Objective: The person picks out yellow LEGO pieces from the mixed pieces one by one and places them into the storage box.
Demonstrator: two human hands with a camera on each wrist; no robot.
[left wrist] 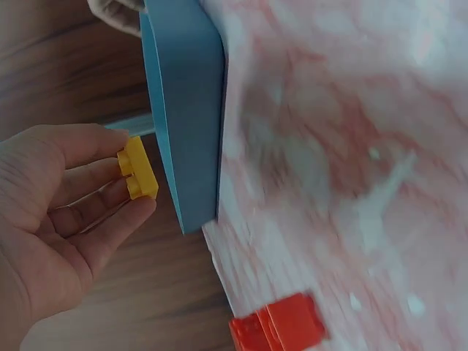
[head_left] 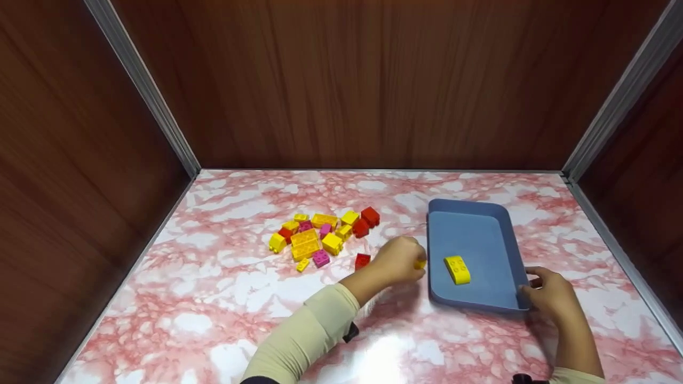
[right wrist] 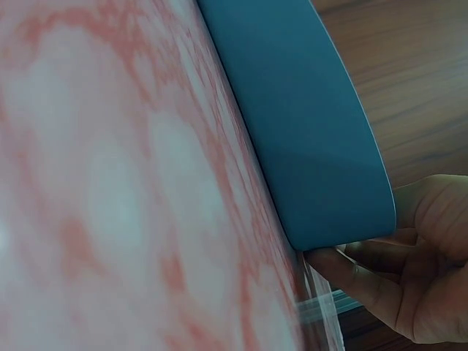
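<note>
Between thumb and fingertips, my left hand (head_left: 399, 260) pinches a small yellow building brick (left wrist: 140, 168), its studs toward the palm in the left wrist view. That hand is just left of a blue tray (head_left: 475, 309), beside its long wall and apart from it. At the tray's near right corner my right hand (head_left: 555, 293) grips the wall, thumb at the rim and fingers along the outside and lower edge (right wrist: 417, 270). One yellow brick with a curved top (head_left: 457, 270) lies inside the tray. A red brick (head_left: 362, 261) sits on the table by the left wrist, partly hidden.
Left of the tray, a loose cluster of yellow, red and magenta bricks is spread on the marbled table (head_left: 187, 298), among them a magenta brick (head_left: 321, 258) and a red brick (head_left: 370, 216). Brown wood-look panels (head_left: 373, 85) with metal edging enclose the back and sides.
</note>
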